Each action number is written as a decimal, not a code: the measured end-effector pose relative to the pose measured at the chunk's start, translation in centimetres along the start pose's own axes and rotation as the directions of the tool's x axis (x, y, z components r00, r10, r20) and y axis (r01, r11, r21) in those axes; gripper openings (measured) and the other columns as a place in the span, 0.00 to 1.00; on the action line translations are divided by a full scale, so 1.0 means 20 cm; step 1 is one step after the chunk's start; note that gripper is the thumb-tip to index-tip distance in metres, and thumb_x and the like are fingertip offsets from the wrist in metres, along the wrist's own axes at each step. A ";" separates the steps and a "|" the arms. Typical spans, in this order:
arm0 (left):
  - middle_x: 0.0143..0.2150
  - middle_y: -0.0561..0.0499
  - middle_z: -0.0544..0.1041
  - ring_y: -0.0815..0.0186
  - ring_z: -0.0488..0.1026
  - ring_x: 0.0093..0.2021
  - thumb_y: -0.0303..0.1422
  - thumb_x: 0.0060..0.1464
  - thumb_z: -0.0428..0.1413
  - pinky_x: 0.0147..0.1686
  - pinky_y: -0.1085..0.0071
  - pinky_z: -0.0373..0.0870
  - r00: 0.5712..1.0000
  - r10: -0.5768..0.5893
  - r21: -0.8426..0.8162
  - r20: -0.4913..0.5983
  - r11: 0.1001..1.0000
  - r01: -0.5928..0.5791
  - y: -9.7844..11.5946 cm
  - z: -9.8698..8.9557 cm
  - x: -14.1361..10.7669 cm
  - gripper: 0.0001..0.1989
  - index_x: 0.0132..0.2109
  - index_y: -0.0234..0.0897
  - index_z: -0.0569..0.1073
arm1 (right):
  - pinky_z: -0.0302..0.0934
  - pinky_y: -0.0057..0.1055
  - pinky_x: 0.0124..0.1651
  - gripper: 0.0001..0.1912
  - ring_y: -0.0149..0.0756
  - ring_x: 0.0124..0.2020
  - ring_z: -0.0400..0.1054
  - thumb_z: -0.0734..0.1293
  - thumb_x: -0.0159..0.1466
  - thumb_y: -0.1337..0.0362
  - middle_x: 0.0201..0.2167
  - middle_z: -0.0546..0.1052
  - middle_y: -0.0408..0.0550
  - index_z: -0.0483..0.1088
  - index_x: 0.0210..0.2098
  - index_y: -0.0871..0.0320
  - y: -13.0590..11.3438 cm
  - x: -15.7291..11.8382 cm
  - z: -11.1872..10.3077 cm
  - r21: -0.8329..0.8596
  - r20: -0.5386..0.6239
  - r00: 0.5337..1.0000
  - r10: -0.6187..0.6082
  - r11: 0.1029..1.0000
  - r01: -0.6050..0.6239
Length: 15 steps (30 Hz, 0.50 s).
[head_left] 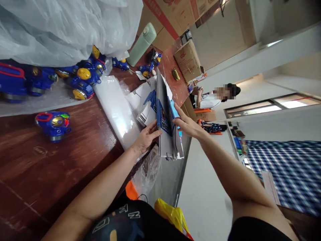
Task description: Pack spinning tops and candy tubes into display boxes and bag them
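Note:
My left hand (147, 139) is closed on the edge of a stack of flat printed cardboard boxes (166, 142), blue with white lettering and grey-white on the inside. My right hand (187, 124) grips the same stack from the other side, its thumb and fingers against the boards, some fingertips hidden. More flat boxes (144, 112) lie fanned out beside my left hand, on the table near a clear plastic sheet (112, 103). A single blue toy (55, 124) with yellow, red and green parts rests on the brown table, apart from both hands.
Several more blue toys (84, 80) sit by a large translucent plastic bag (70, 30). A pale green bottle (141, 45) stands near cardboard cartons (187, 60). Another person (209, 100) in a white shirt is farther off. A yellow bag (169, 214) is close to my body.

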<state>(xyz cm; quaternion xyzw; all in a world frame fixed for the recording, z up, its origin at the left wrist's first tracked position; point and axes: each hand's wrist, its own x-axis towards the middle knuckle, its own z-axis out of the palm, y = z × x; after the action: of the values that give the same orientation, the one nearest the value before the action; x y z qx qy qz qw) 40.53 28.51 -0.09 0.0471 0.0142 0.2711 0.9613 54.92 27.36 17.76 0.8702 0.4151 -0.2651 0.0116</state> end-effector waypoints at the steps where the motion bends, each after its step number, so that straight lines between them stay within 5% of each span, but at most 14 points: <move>1: 0.67 0.45 0.76 0.49 0.69 0.70 0.33 0.48 0.75 0.74 0.47 0.58 1.000 -0.004 -0.005 0.007 1.000 0.004 0.00 0.00 0.00 0.34 0.62 0.44 0.78 | 0.78 0.42 0.46 0.45 0.49 0.53 0.75 0.61 0.67 0.53 0.57 0.78 0.51 0.44 0.81 0.48 -0.02 0.00 -0.01 -0.052 0.005 1.000 -0.026 0.998 0.026; 7: 0.71 0.49 0.72 0.52 0.61 0.76 0.31 0.49 0.75 0.76 0.51 0.56 1.000 0.003 0.002 -0.015 1.000 -0.003 -0.03 -0.01 -0.01 0.32 0.61 0.47 0.79 | 0.71 0.51 0.57 0.32 0.53 0.51 0.77 0.58 0.71 0.49 0.49 0.82 0.52 0.62 0.73 0.48 -0.13 -0.02 0.05 -0.337 0.031 0.994 -0.103 0.935 0.107; 11: 0.69 0.50 0.74 0.53 0.65 0.73 0.30 0.49 0.75 0.75 0.49 0.59 0.999 -0.021 0.010 -0.037 1.000 0.021 -0.04 -0.02 -0.01 0.32 0.62 0.49 0.79 | 0.68 0.50 0.57 0.39 0.57 0.53 0.78 0.67 0.67 0.40 0.50 0.81 0.58 0.63 0.71 0.52 -0.15 -0.04 0.09 -0.387 -0.011 0.991 -0.134 0.914 0.119; 15: 0.71 0.50 0.71 0.52 0.64 0.74 0.32 0.48 0.76 0.74 0.48 0.60 1.000 -0.024 0.014 -0.004 1.000 0.024 -0.03 -0.01 -0.01 0.33 0.61 0.49 0.79 | 0.71 0.46 0.51 0.40 0.47 0.40 0.79 0.67 0.67 0.43 0.55 0.80 0.57 0.58 0.74 0.47 -0.13 -0.04 0.07 -0.350 0.020 0.994 -0.103 0.931 0.103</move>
<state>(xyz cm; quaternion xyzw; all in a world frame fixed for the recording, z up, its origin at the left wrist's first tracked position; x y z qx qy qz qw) 40.71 27.84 -0.42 0.0533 0.0185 0.2595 0.9641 52.01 28.07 17.42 0.8311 0.5007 -0.1876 0.1527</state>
